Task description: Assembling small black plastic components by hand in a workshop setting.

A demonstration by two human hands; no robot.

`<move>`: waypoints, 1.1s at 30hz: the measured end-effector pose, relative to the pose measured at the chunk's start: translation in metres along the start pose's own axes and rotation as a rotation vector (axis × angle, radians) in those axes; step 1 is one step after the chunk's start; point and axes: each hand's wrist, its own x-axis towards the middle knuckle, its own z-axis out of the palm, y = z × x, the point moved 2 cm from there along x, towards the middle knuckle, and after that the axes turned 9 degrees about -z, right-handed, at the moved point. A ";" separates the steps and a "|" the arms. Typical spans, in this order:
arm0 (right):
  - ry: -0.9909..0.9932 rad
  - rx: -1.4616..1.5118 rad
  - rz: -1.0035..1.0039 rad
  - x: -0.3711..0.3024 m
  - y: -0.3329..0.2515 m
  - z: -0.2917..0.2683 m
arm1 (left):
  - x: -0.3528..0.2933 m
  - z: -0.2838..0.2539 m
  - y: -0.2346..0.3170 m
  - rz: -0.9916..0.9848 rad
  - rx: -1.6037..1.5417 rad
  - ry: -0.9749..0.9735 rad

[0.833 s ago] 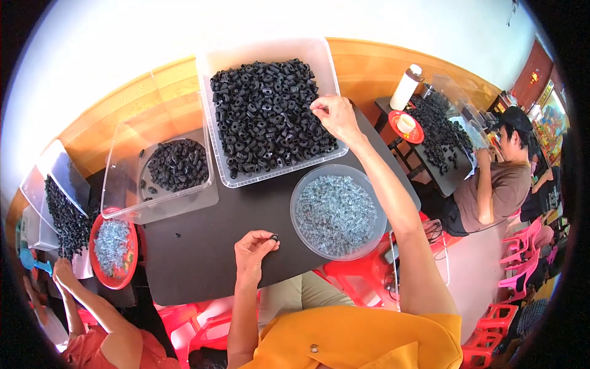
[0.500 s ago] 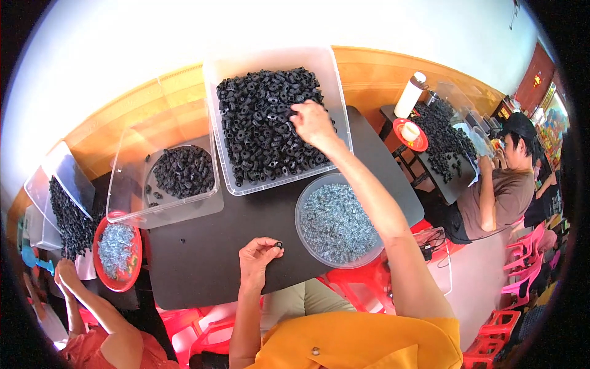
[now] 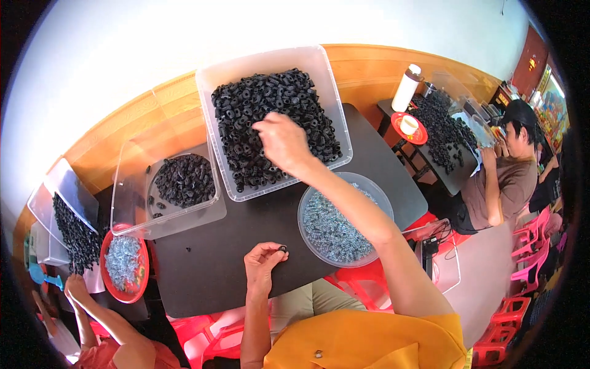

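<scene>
Early-to-mid by the look of it: right hand curled into the full bin of black rings at 12 o'clock, grip contents unclear, left hand pinching one small ring above the counter, small bin at 10 o'clock only part filled.

free: bare table before left hand | blocked: round bowl, large bin

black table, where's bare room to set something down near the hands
The black table is bare between the left hand, the smaller tub and the big tub of black rings. A thinner strip lies right of the clear bowl. Crowded along the back, where both tubs sit and the right hand reaches in.
</scene>
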 end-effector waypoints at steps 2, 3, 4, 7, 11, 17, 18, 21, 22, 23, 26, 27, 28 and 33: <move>-0.004 -0.044 0.084 -0.008 0.023 -0.014 | -0.002 0.001 0.002 -0.014 -0.009 -0.014; 0.039 -0.048 0.112 -0.011 0.036 -0.022 | -0.002 0.001 0.003 -0.010 -0.015 -0.012; 0.059 -0.056 0.168 -0.017 0.052 -0.024 | 0.000 0.002 0.003 -0.013 -0.003 -0.023; 0.013 -0.067 0.227 -0.022 0.068 -0.027 | 0.000 -0.001 0.001 -0.004 0.007 -0.026; -0.011 -0.102 0.093 -0.013 0.055 -0.020 | -0.001 0.000 0.002 -0.003 0.016 -0.017; -0.014 -0.127 0.026 0.009 0.045 0.002 | -0.001 0.002 0.002 -0.018 0.010 -0.012; -0.077 -0.135 0.015 0.012 0.047 0.006 | -0.001 0.002 0.001 -0.017 0.011 -0.010; -0.136 -0.210 0.045 0.019 0.059 0.003 | -0.001 0.002 0.002 -0.009 0.001 -0.021; -0.119 -0.230 0.067 0.019 0.064 -0.003 | -0.002 0.002 0.003 -0.009 -0.001 -0.020; -0.114 -0.225 0.104 0.018 0.068 -0.007 | -0.002 0.003 0.003 -0.009 -0.003 -0.019; -0.124 -0.169 0.119 0.016 0.069 -0.014 | -0.002 0.002 0.003 -0.007 -0.004 -0.032; -0.126 -0.140 0.073 0.015 0.065 -0.014 | -0.002 0.001 0.003 -0.008 -0.007 -0.031; -0.128 -0.111 0.028 0.015 0.060 -0.014 | -0.002 0.001 0.003 -0.006 -0.006 -0.036; -0.229 -0.095 -0.084 0.016 0.051 -0.001 | -0.001 0.002 0.004 0.005 -0.001 -0.040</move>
